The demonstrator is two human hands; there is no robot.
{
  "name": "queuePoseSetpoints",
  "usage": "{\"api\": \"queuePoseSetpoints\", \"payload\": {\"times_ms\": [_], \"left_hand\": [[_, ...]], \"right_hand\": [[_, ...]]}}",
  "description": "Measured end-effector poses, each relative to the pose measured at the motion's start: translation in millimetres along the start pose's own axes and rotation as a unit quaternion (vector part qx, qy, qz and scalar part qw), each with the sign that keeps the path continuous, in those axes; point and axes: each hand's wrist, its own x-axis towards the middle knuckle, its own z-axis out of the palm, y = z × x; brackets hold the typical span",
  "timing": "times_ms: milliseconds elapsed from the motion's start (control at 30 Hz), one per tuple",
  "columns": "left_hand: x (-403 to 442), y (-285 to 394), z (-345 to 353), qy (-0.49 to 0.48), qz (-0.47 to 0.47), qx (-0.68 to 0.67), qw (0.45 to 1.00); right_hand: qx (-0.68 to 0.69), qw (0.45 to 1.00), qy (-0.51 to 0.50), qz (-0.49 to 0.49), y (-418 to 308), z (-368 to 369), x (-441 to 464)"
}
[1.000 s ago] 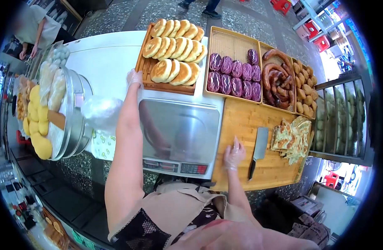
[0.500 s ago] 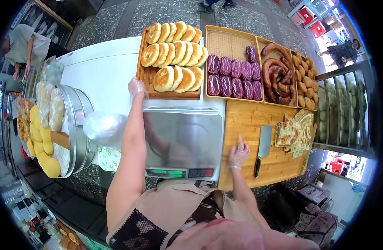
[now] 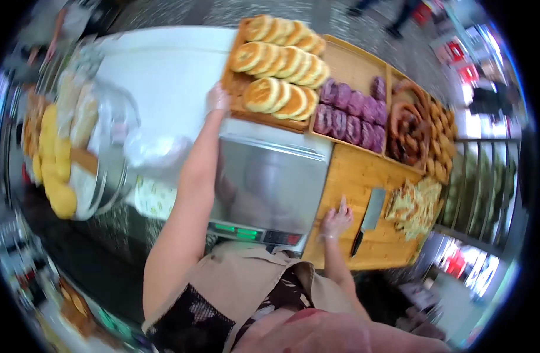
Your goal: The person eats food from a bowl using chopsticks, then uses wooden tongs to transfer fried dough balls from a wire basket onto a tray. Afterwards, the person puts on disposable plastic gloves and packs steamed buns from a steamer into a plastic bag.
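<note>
My left hand, in a clear plastic glove, is at the near left corner of a wooden tray. Its blurred fingers look curled against the tray's edge. Rows of browned flatbreads fill that tray. My right hand, gloved too, lies on a wooden cutting board with fingers stretched out and nothing held. Beside it, to the right, rests a cleaver with a black handle. Between my arms stands a scale with a bare metal top and a lit green display.
Purple buns, coiled sausages and small brown rolls sit in trays behind the board. Sliced flatbread lies on its right. Leftward are a clear plastic bag, a round metal steamer and yellow buns.
The view has tilted and blurred. The flatbread tray looks slightly closer to the purple-bun tray, with my left hand still at its edge. My right hand stays on the board.
</note>
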Motion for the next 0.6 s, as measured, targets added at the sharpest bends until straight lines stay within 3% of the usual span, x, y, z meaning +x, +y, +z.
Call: {"api": "queuePoseSetpoints", "payload": {"times_ms": [33, 100, 133, 200, 267, 333, 367, 433, 467, 533, 600], "left_hand": [[-2, 11, -7, -0.082, -0.148, -0.101, 0.980], [-24, 22, -6, 0.029, -0.009, 0.005, 1.000], [-44, 56, -29, 0.013, -0.038, -0.015, 0.999], [-96, 98, -58, 0.102, 0.110, -0.102, 0.983], [-163, 138, -95, 0.027, 0.175, -0.134, 0.975], [-230, 141, -96, 0.029, 0.290, -0.084, 0.953], [-261, 146, -107, 0.036, 0.280, -0.081, 0.956], [-315, 146, -139, -0.073, 0.335, 0.002, 0.939], [-335, 141, -148, -0.067, 0.326, 0.006, 0.943], [-368, 121, -165, -0.148, 0.275, 0.036, 0.949], [-393, 91, -172, -0.123, 0.214, 0.035, 0.968]], "right_hand": [[-0.001, 1.000, 0.007, -0.009, 1, 2, 0], [-0.011, 0.999, 0.005, -0.033, 0, 2, -1], [-0.033, 0.999, 0.026, -0.016, 0, 3, -2], [-0.026, 0.998, 0.039, -0.046, 1, 3, -3], [-0.029, 0.998, 0.058, -0.028, 0, -1, -5], [-0.032, 0.998, 0.048, -0.015, -4, -3, -7], [-0.040, 0.998, 0.037, 0.004, -2, -5, -7], [-0.033, 0.999, 0.043, 0.000, 0, -4, -9], [-0.026, 0.998, 0.052, 0.010, 1, -3, -11], [-0.020, 0.998, 0.065, -0.002, 3, -5, -16], [0.002, 0.997, 0.078, 0.013, 2, -3, -16]]}}
